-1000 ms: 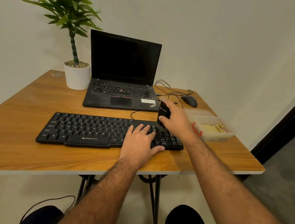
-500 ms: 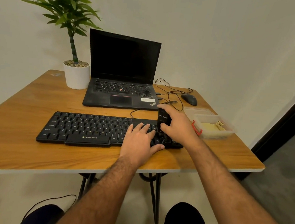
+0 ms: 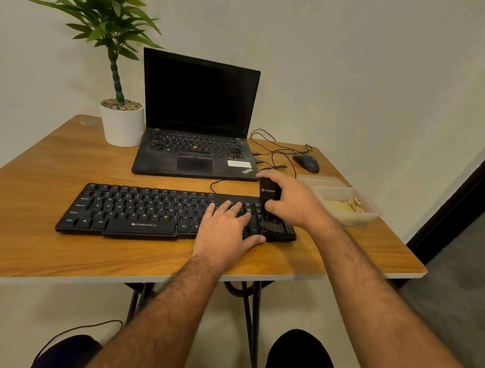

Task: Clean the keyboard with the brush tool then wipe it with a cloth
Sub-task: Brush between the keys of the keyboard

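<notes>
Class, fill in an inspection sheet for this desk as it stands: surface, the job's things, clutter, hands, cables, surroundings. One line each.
Surface: wooden table with a pale edge, on thin metal legs.
Job's things: black keyboard lies flat near the front edge; brush tool stands upright, bristles on the keyboard's right end; yellow cloth lies in a clear container to the right.
Clutter: open laptop with dark screen, potted plant, mouse.
Hands: left hand rests flat on the keys; right hand grips the brush tool.
Cables: black cables loop between laptop and mouse.
Surroundings: plain wall, dark door frame at right.
</notes>
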A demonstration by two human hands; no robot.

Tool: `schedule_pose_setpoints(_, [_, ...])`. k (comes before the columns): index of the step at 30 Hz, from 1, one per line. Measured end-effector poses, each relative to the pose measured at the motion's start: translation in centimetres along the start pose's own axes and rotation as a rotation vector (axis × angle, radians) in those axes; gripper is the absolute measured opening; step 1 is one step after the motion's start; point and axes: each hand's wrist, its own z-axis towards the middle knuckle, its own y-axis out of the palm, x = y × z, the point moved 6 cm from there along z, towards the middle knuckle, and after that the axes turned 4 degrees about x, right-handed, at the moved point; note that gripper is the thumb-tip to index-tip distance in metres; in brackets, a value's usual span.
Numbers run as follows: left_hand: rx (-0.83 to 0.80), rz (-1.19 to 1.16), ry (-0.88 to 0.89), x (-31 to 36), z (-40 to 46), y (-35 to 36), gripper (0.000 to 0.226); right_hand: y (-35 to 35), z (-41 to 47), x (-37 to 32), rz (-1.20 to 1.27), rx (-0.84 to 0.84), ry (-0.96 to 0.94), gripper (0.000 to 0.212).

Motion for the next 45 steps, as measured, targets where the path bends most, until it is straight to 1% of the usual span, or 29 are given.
schedule_pose_setpoints(3, [0.000,0.008,0.000,0.0,0.0,0.0,0.075,0.4,-0.8,-0.6,0.081,0.150,-0.001,0.067])
schedule_pose_setpoints(5, [0.003,0.009,0.003,0.0,0.0,0.0,0.075,1.2,-1.9,-0.5,0.116,0.182,-0.019,0.068])
schedule_pose_setpoints(10, [-0.001,0.010,0.004,0.0,0.0,-0.1,0.076,0.0,-2.6,1.2,0.171,0.033,0.008,0.067])
schedule_pose_setpoints(12, [-0.004,0.008,0.001,0.0,0.0,0.0,0.075,-0.4,-2.5,1.3,0.156,0.061,0.024,0.067])
schedule_pose_setpoints(15, [-0.001,0.004,0.000,0.0,-0.1,-0.1,0.075,0.1,-3.4,0.6,0.256,0.182,0.010,0.068])
schedule_pose_setpoints(17, [0.001,0.002,0.002,0.0,-0.1,-0.1,0.074,0.7,-4.3,0.6,0.291,0.164,-0.032,0.068])
schedule_pose_setpoints(20, [-0.002,0.007,0.005,0.0,-0.1,-0.1,0.075,0.4,-4.8,1.5,0.310,0.056,-0.052,0.068])
schedule_pose_setpoints(22, [-0.002,0.008,0.002,0.0,-0.1,-0.1,0.076,-0.4,-4.6,2.2,0.263,0.066,-0.029,0.067])
schedule_pose_setpoints(26, [-0.007,0.008,-0.005,0.0,0.0,0.0,0.076,-1.3,-4.3,2.5,0.245,0.298,0.091,0.067])
schedule_pose_setpoints(27, [-0.007,0.009,-0.004,0.0,0.0,-0.1,0.076,-0.9,-4.4,2.2,0.259,0.320,0.097,0.068])
schedule_pose_setpoints(28, [-0.006,0.008,-0.002,0.0,0.0,-0.1,0.075,-0.3,-4.6,1.9,0.283,0.307,0.083,0.069])
schedule_pose_setpoints(30, [-0.002,0.005,0.000,0.0,-0.1,-0.2,0.074,0.8,-5.1,0.9,0.325,0.226,0.007,0.070])
schedule_pose_setpoints(32, [0.002,0.006,0.001,0.0,-0.1,-0.2,0.075,0.6,-4.9,0.8,0.281,0.196,-0.026,0.069])
schedule_pose_setpoints(36, [-0.004,0.017,-0.005,0.0,-0.1,-0.1,0.076,-0.9,-4.1,3.1,0.095,0.329,0.146,0.069])
schedule_pose_setpoints(38, [-0.005,0.014,-0.003,0.0,0.0,-0.1,0.075,-0.6,-4.3,2.4,0.105,0.328,0.113,0.068])
schedule_pose_setpoints(41, [0.004,0.014,0.001,0.0,-0.1,-0.1,0.075,0.2,-5.0,1.3,0.169,0.266,0.016,0.067])
schedule_pose_setpoints(43, [-0.003,0.017,-0.002,0.0,0.0,0.0,0.075,-0.6,-5.4,2.6,0.181,0.314,0.068,0.067])
schedule_pose_setpoints(45, [-0.010,0.019,-0.009,0.0,0.0,0.0,0.076,-1.3,-5.7,4.4,0.124,0.370,0.158,0.067])
